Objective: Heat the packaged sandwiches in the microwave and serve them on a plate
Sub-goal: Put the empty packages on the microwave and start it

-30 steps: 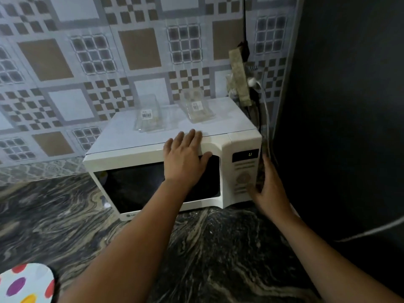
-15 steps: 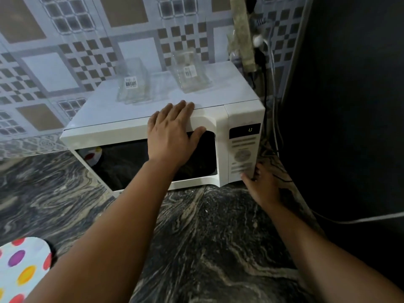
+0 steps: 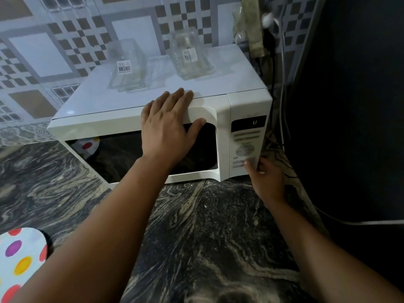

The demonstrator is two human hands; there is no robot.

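Your left hand [image 3: 168,125] lies flat on the microwave [image 3: 220,103] door, right hand [image 3: 265,178] grasping its bottom right corner; a hard button press could slide it.

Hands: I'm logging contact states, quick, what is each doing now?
Left hand: open, flat on the microwave door top.
Right hand: thumb on the lower control panel, fingers round its right edge.

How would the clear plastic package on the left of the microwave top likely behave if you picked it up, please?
The left package looks thin-walled and see-through, so probably light and apt to flex. It stands on the smooth microwave top, so a nudge may slide it.
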